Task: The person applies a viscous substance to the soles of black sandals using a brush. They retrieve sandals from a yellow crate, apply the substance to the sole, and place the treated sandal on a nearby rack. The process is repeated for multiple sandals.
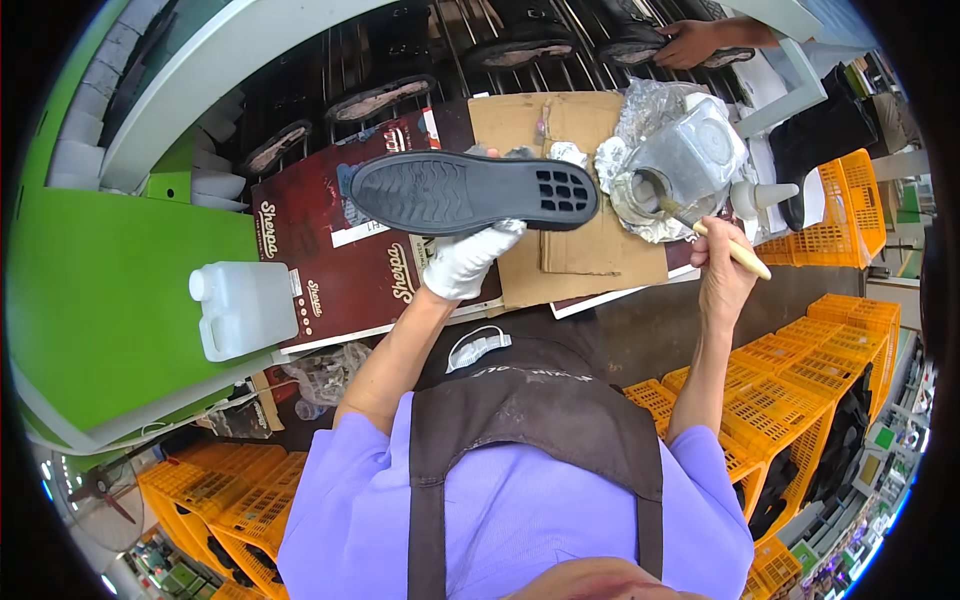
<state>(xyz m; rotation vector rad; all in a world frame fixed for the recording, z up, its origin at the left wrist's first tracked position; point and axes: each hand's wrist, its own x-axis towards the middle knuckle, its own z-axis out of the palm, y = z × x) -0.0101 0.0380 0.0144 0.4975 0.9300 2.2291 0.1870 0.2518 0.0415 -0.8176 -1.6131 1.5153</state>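
The left hand (470,262), in a white glove, grasps a black shoe sole (450,193) by its near side, toward the heel half; the fingers underneath are hidden. The sole is held over the middle of the worktop, above the cardboard (605,280) there. The bare right hand (722,270) grips a brush (748,258) by its handle, bristles at the mouth of a clear container (712,145) toward the worktop's right end.

Any liquid on the bristles could drip onto the cardboard or smear the tread, since a gap lies between container and sole. A hard push of the brush could tip the container, as it leans amid crumpled wrapping (640,115). The right wrist could knock the nozzle bottle (765,197) just beside it. The sole could tilt or slip, being pinched from one side only.

The sole's long axis runs left to right, roughly along the worktop's near edge; toe points left, heel right, tread up.
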